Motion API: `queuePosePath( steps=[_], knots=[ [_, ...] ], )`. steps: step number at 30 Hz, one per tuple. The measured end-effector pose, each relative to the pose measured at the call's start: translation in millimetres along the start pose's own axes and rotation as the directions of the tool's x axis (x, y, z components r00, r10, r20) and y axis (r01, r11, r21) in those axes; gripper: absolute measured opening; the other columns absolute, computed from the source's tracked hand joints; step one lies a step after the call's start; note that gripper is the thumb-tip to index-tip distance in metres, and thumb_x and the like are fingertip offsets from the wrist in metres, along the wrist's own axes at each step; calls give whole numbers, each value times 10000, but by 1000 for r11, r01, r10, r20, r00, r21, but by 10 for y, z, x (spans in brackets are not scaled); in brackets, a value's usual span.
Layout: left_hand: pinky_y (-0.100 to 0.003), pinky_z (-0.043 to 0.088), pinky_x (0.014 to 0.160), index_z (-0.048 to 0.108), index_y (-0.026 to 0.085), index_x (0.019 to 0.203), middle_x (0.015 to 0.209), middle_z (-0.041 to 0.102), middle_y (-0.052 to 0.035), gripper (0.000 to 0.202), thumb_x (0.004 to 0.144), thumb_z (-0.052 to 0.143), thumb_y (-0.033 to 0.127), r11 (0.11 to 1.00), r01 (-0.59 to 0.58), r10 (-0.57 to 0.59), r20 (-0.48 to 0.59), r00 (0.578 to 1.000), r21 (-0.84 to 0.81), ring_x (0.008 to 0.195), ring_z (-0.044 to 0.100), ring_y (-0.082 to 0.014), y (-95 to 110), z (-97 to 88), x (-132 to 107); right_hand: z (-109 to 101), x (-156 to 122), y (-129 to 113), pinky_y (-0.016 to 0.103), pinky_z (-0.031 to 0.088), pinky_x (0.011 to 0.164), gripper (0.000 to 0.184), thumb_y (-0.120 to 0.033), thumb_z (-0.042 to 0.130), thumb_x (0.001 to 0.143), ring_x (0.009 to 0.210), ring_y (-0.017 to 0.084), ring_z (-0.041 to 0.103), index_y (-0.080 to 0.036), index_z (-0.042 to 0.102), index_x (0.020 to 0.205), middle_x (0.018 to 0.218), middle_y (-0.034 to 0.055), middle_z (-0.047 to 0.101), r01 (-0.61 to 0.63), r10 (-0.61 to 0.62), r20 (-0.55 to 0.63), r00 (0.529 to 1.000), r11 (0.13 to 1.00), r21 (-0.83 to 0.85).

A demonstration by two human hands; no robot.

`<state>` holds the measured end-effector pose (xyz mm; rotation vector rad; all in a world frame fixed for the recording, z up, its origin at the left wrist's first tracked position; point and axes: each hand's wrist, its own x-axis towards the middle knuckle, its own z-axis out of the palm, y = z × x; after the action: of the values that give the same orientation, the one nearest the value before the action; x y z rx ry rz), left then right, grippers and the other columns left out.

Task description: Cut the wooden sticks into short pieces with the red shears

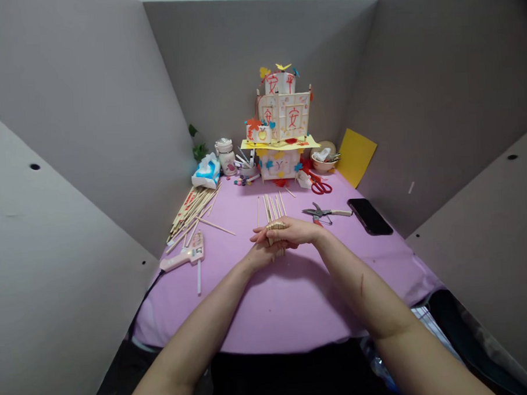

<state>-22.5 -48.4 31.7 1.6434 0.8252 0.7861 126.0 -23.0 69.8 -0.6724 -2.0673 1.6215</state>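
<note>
Both my hands meet over the middle of the purple tablecloth [294, 301]. My right hand [293, 232] lies on top, fingers closed over a small bundle of wooden sticks [276, 225]. My left hand [262, 254] sits underneath it, curled round the same bundle from below. Several loose sticks [270, 206] lie on the cloth just beyond my hands.
A pile of long sticks [194, 209] and a pink glue gun [185, 256] lie at the left. Pliers [323, 213], red scissors [320, 187] and a black phone [370, 216] lie at the right. A decorated paper lantern house [282, 127], tissues [206, 171] and a bowl [323, 160] stand at the back.
</note>
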Motion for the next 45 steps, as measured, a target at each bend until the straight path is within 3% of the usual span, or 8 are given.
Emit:
queuePosePath(
  steps=[8, 13, 18, 28, 35, 37, 41, 45],
  knots=[
    [-363, 535, 842, 707, 169, 852, 956, 720, -114, 298, 838, 565, 431, 999, -28, 28, 0, 1000, -19, 966, 662, -272, -45, 46, 8, 20, -68, 12, 276, 540, 721, 375, -437, 585, 877, 897, 172, 654, -237, 695, 1174, 1117, 48, 706, -80, 76, -72, 994, 996, -43],
    [-381, 523, 846, 694, 120, 908, 963, 730, -141, 452, 822, 581, 549, 992, -13, 11, -17, 1000, -127, 931, 678, -276, -214, 23, 21, -6, -239, 171, 355, 488, 942, 706, -387, 736, 763, 1156, 224, 572, -222, 487, 1402, 1335, 98, 579, 60, -50, -224, 973, 997, 39],
    [-400, 506, 902, 687, 121, 932, 974, 732, -149, 399, 802, 644, 495, 965, 17, -17, 3, 1000, -262, 951, 683, -267, -255, 24, 17, -74, -484, 312, 422, 433, 1035, 494, -386, 729, 778, 1197, 236, 570, -228, 624, 1234, 1286, 94, 624, 71, -15, -393, 919, 989, 128],
    [-383, 508, 891, 684, 129, 903, 961, 724, -125, 269, 842, 617, 383, 962, 24, -21, 15, 1000, -273, 931, 683, -227, -221, 40, -9, -258, -633, 662, 436, 493, 933, 275, -438, 714, 754, 916, 229, 672, -196, 713, 885, 928, 74, 735, 100, 11, -831, 556, 992, 80],
    [-394, 522, 886, 643, 143, 881, 878, 726, -77, 246, 802, 682, 372, 874, -69, -70, -266, 961, -481, 865, 694, -206, -257, -10, 3, -416, -904, 726, 412, 479, 844, 376, -495, 517, 865, 864, 254, 639, -168, 701, 876, 913, 116, 719, -368, -55, -954, 295, 915, -167],
    [-410, 512, 920, 626, 157, 888, 855, 726, -52, 272, 764, 730, 376, 806, -188, -81, -419, 904, -562, 851, 699, -194, -256, -107, 42, -436, -936, 732, 387, 456, 858, 280, -388, 542, 862, 897, 247, 628, -170, 705, 928, 949, 105, 714, -506, -109, -925, 365, 810, -295],
    [-445, 478, 978, 611, 148, 862, 830, 725, -55, 373, 659, 824, 378, 710, -356, -131, -610, 782, -608, 825, 706, -188, -267, -333, 111, -357, -796, 763, 360, 404, 894, 216, -248, 577, 856, 1015, 245, 586, -184, 709, 1013, 1041, 85, 697, -628, -83, -773, 629, 532, -568],
    [-453, 459, 1004, 618, 134, 857, 832, 725, -71, 362, 658, 833, 347, 685, -419, -166, -687, 707, -596, 818, 708, -185, -279, -462, 126, -228, -601, 768, 374, 371, 873, 143, -237, 582, 873, 1043, 268, 570, -188, 707, 921, 1011, 100, 688, -678, 40, -716, 697, 362, -639]
  ],
)
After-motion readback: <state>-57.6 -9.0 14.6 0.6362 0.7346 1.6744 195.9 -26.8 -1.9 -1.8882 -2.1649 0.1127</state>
